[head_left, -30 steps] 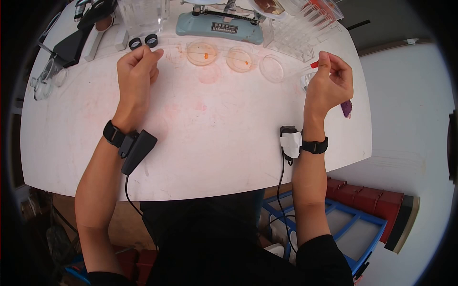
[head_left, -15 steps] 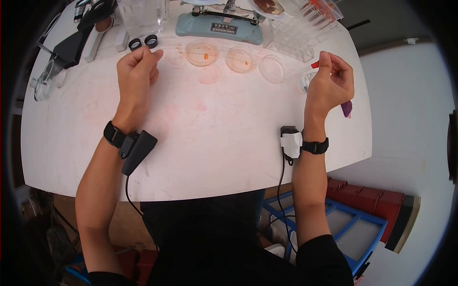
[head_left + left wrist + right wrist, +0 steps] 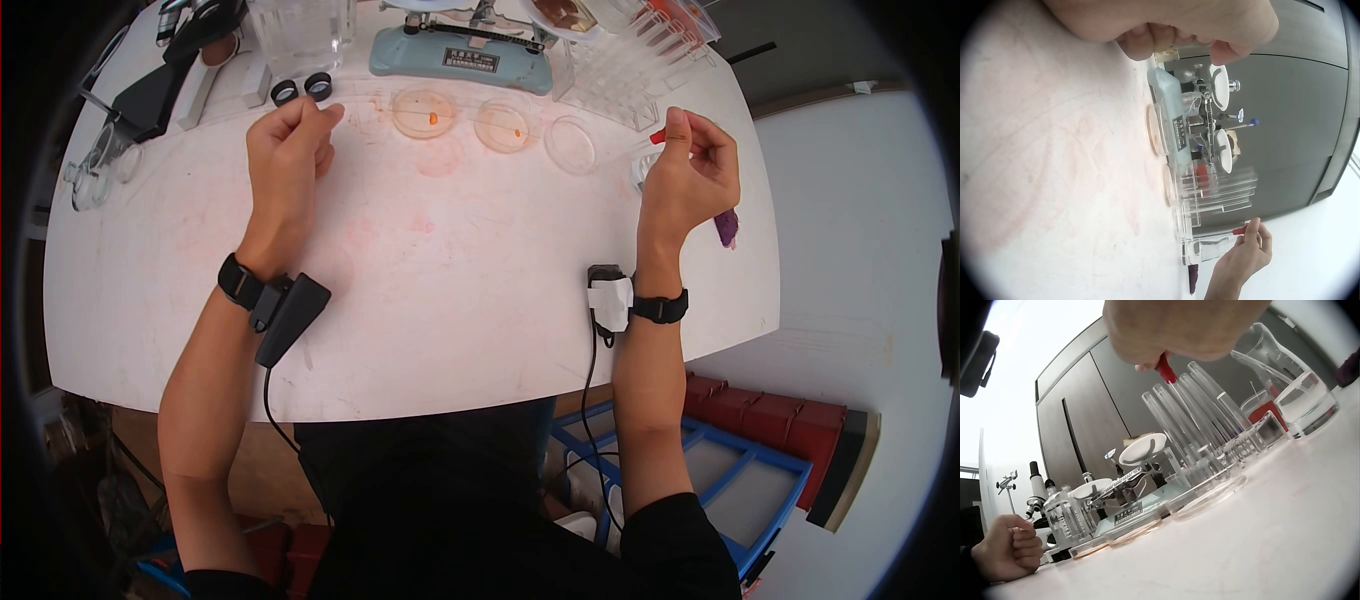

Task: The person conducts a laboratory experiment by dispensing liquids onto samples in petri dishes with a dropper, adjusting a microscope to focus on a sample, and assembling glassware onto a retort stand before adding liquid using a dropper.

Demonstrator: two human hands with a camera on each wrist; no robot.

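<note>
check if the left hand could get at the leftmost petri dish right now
Probably yes: the left hand seems to hold nothing, and only stained tabletop shows between it and the leftmost petri dish. It would likely need to uncurl first.

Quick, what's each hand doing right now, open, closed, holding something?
Left hand: closed, fingers curled in a fist, nothing visible in it.
Right hand: closed, pinching the red bulb of a dropper.

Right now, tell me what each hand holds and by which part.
The right hand pinches a dropper by its red bulb; the left hand holds nothing visible.
</note>
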